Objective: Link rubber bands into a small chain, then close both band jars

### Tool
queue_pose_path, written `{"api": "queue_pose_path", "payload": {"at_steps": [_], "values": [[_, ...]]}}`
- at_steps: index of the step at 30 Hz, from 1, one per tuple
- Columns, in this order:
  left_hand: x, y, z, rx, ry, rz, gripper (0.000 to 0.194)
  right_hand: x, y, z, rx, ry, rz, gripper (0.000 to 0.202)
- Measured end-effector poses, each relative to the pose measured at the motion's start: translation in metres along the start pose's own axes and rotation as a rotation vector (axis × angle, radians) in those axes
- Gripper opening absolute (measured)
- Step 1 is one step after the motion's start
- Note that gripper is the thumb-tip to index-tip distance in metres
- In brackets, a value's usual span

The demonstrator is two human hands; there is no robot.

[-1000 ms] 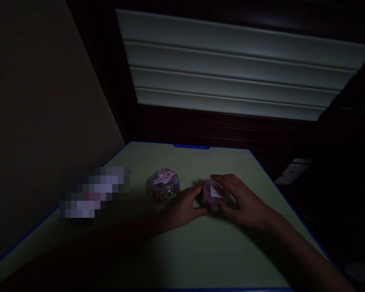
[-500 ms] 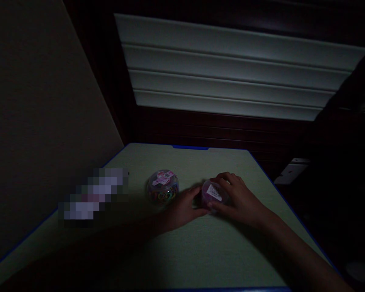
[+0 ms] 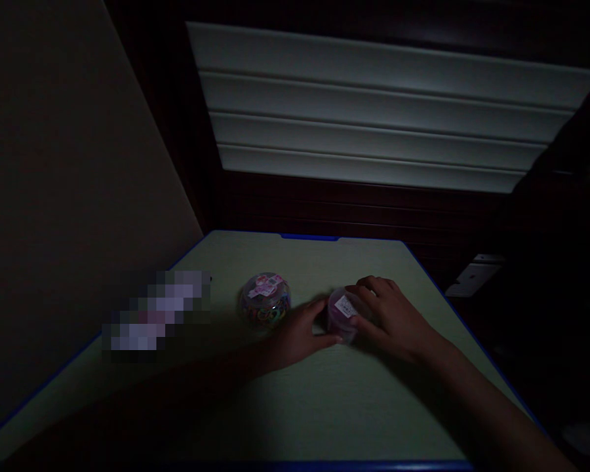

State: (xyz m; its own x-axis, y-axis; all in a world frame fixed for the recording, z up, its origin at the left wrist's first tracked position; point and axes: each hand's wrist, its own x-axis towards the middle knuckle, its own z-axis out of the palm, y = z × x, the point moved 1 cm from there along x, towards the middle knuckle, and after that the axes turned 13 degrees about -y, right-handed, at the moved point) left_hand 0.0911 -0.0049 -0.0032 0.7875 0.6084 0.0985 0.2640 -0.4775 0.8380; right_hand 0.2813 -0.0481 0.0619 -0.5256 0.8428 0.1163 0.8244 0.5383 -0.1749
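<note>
A small round plastic jar [image 3: 343,333] with purplish contents stands on the table between my hands, a white printed label on its see-through lid [image 3: 345,306]. My left hand [image 3: 299,335] curves round the jar's left side, its thumb at the near side and its fingers behind. From the right, my right hand [image 3: 398,324] grips the lid's edge, thumb in front and fingers over the far side. Left of these, a second clear jar [image 3: 265,307] holds many-coloured bands or rings under a lid with a pink sticker. Dim light hides finer detail.
The pale table [image 3: 285,419] has blue edging. A blurred-out whitish item [image 3: 160,311] lies at its left, beside the wall [image 3: 69,164]. Dark wood with pale slats [image 3: 364,124] stands behind. Beyond the right edge is a white box-like thing [image 3: 474,276].
My right hand has shifted slightly, its thumb now higher on the lid, and the label has turned a little. My left hand stays round the jar. The view has moved slightly.
</note>
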Motion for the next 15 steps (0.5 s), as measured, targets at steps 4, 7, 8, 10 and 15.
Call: {"api": "queue_pose_path", "payload": {"at_steps": [4, 7, 8, 10, 15], "values": [[-0.0001, -0.0011, -0.0002, 0.017, 0.003, 0.002, 0.06, -0.0012, 0.003, 0.0004, 0.035, -0.001, -0.003, 0.048], [0.0002, 0.0007, -0.0005, 0.025, 0.02, -0.003, 0.055, -0.0018, 0.0038, 0.0025, 0.094, 0.059, -0.045, 0.072], [0.0004, 0.0014, -0.0005, 0.032, 0.025, -0.005, 0.053, -0.0021, 0.0035, 0.0031, 0.117, 0.071, -0.063, 0.079], [0.0007, 0.0026, -0.0003, 0.046, 0.028, -0.012, 0.051, -0.0031, 0.0023, 0.0042, 0.166, 0.061, -0.1, 0.085], [-0.0004, 0.0041, -0.0008, 0.082, 0.018, -0.032, 0.051, -0.0058, -0.0002, 0.0058, 0.278, 0.011, -0.132, 0.08]]}}
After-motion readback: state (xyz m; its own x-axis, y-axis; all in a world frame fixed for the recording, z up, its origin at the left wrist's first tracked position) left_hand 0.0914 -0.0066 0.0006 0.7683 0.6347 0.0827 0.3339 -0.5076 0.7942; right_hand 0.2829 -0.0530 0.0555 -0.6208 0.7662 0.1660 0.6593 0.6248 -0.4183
